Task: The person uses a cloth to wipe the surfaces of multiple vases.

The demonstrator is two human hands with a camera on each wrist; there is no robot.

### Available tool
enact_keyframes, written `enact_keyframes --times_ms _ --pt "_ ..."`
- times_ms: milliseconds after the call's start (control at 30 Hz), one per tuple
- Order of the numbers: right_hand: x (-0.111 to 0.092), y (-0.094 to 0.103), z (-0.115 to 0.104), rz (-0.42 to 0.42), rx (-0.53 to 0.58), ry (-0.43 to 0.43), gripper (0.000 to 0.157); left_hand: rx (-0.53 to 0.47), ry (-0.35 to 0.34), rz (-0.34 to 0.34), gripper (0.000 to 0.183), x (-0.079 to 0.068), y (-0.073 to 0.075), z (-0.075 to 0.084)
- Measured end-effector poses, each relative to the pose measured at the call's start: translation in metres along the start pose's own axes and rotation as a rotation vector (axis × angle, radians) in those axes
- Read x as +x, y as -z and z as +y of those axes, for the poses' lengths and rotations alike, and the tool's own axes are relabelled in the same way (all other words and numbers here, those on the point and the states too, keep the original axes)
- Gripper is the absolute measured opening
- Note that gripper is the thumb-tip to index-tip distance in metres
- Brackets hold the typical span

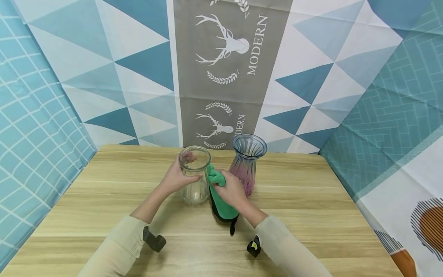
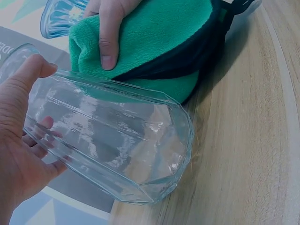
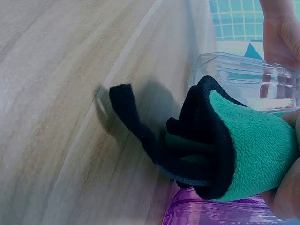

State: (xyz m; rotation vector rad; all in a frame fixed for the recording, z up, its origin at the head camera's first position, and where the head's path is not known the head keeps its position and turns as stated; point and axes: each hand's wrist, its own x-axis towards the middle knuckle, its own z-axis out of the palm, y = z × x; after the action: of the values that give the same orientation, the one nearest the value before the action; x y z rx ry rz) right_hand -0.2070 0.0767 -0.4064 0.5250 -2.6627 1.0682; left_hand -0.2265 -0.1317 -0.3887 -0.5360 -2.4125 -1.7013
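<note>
My left hand (image 1: pixel 176 177) grips a clear glass vase (image 1: pixel 195 191) near its neck, thumb on the near side and fingers round the far side. Faceted walls and a thick base show on the vase (image 2: pixel 117 136) in the left wrist view. A green towel (image 1: pixel 224 206) with black edging is bunched in my right hand (image 1: pixel 232 189), right beside the vase. In the right wrist view the towel (image 3: pixel 260 145) hangs folded, with a black loop (image 3: pixel 129 110) sticking out. The right thumb presses on the green fabric in the left wrist view.
A ribbed glass vase (image 1: pixel 245 167), blue at the rim and pink-purple below, stands just behind my right hand. The wooden table (image 1: pixel 297 215) ends at the back against a patterned cloth (image 1: pixel 138 73). Blue cloths hang at both sides.
</note>
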Motion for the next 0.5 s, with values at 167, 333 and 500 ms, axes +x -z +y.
enact_keyframes --times_ms 167,333,500 --pt "-0.0010 0.0009 0.0005 -0.005 -0.008 0.013 0.037 -0.014 0.005 -0.012 0.079 -0.0003 0.0016 0.0008" --pt "-0.0014 0.0035 -0.0012 0.045 0.007 0.037 0.038 -0.009 0.013 -0.028 0.083 -0.0006 0.0036 0.0016" --pt "0.0026 0.0069 -0.0050 0.141 0.037 0.076 0.036 0.049 0.032 -0.002 0.083 -0.0005 0.0049 0.0030"
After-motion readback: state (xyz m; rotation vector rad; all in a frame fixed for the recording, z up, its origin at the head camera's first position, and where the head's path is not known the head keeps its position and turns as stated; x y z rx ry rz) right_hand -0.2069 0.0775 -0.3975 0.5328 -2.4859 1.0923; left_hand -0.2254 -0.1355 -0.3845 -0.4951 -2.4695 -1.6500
